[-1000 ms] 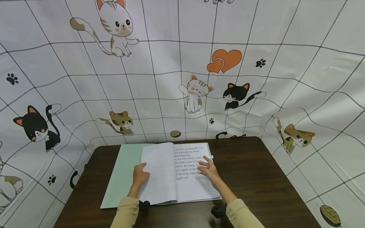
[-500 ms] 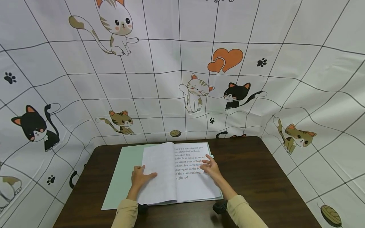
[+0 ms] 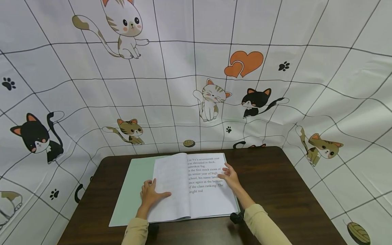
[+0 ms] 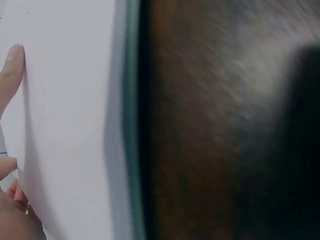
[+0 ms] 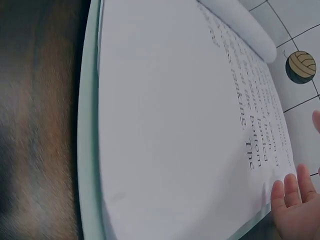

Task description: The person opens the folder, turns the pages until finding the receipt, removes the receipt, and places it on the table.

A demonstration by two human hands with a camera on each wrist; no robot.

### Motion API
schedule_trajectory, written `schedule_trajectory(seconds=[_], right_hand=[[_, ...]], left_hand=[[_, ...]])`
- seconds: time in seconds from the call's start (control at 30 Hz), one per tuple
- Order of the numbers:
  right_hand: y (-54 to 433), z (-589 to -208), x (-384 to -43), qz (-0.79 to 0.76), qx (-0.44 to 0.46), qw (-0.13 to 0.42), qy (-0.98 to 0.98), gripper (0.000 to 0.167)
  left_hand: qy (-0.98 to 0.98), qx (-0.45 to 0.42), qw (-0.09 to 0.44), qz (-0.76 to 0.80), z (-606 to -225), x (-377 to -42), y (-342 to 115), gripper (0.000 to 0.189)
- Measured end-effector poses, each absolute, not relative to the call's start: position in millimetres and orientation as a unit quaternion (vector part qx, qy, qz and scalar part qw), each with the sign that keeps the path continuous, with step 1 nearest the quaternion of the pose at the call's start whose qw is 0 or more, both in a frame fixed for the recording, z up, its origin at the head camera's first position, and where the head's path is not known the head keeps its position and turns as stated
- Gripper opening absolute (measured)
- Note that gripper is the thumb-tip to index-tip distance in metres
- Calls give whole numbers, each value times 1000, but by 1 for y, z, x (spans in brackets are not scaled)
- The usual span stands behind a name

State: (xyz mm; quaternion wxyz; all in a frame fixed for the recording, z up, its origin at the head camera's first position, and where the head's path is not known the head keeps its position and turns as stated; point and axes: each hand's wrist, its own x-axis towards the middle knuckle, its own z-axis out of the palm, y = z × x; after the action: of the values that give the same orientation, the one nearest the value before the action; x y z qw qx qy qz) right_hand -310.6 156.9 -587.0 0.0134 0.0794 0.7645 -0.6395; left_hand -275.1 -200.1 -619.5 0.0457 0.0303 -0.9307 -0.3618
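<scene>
1. A book (image 3: 186, 190) lies spread on the dark wooden table (image 3: 275, 194), between both hands.
2. The left hand (image 3: 149, 198) is splayed wide, thumb stretched across the blank left page (image 3: 171, 173), other fingers loosely bent at its outer edge.
3. The right hand (image 3: 231, 178) reaches the printed page's (image 3: 211, 204) outer edge, thumb and fingers apart; contact cannot be told.

On the page (image 3: 211, 204), lower centre of the head view, print (image 3: 203, 174) can be read: "Yu's seventeenth year", "shrouded in thick,", "the first mock exam of", "senior year of high", "again at the bottom", "the class ranking. The" and "red". In the right wrist view, "ranking. The" is seen sideways, right of centre.
</scene>
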Motion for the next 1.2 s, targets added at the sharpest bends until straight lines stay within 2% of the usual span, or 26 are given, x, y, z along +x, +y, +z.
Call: schedule_trajectory(seconds=[0.2, 0.4, 0.87, 1.2], right_hand=[[161, -590, -322, -630, 80, 16, 772, 76], [168, -589, -326, -630, 102, 13, 770, 76], [170, -590, -334, -651, 130, 38, 747, 81], [168, -586, -335, -648, 131, 42, 749, 75]], left_hand=[[-935, 21, 78, -344, -622, -273, -200, 108], [-928, 24, 84, -363, -625, -271, -198, 107], [-931, 34, 53, -360, -618, -271, -197, 103], [-932, 28, 68, -354, -618, -271, -199, 102]])
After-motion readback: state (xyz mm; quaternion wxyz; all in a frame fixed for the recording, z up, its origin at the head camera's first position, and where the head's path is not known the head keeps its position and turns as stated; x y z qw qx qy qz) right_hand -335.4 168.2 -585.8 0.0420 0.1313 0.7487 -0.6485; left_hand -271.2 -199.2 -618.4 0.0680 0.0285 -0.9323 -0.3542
